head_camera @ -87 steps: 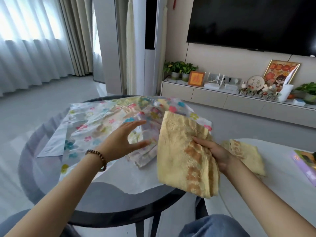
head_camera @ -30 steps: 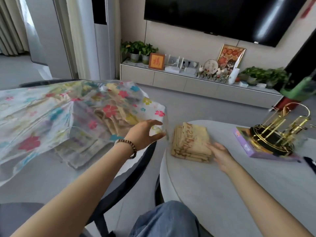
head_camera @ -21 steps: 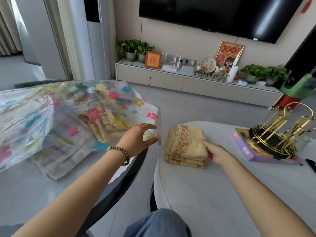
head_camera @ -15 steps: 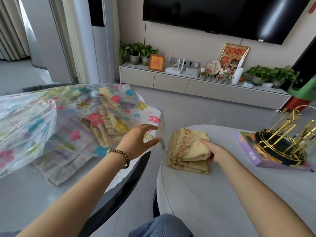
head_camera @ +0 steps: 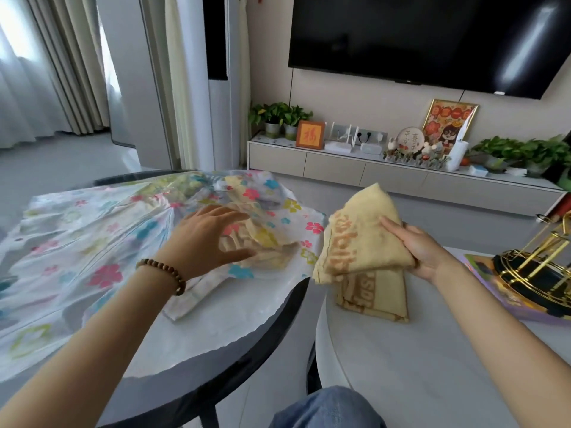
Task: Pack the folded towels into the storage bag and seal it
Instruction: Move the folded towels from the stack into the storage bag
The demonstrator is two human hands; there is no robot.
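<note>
Two round tabletops stand side by side in a living room. The dark-rimmed tabletop (head_camera: 272, 322) with a pale marbled centre carries the storage bag (head_camera: 92, 242), a translucent sheet printed with coloured flowers that lies spread and crumpled across it. Yellow folded towels (head_camera: 265, 242) show through the plastic near the bag's end closest to the white tabletop (head_camera: 417, 375).

The left hand (head_camera: 207, 239), a bead bracelet (head_camera: 165, 273) on its wrist, lies flat with fingers spread on top of the bag, over the packed towels; its grip is released, pressing rather than grasping.

The right hand (head_camera: 423, 251) has its grip clenched on a yellow towel (head_camera: 361, 236) with orange lettering, lifted just above the white tabletop. Under it another folded towel (head_camera: 374, 291) rests on the white tabletop, touching the held one.

Farther along the white tabletop from the bag sit a purple box (head_camera: 491, 291) and a gold wire rack (head_camera: 540, 267) on top of it.

Beyond both tabletops, a low cabinet (head_camera: 386, 174) runs along the wall under a large dark television (head_camera: 426, 38), bearing potted plants (head_camera: 278, 115), an orange framed sign (head_camera: 310, 135) and a framed picture (head_camera: 449, 123). Curtains (head_camera: 61, 63) hang beyond the bag's far side. The floor (head_camera: 61, 162) is pale grey.
</note>
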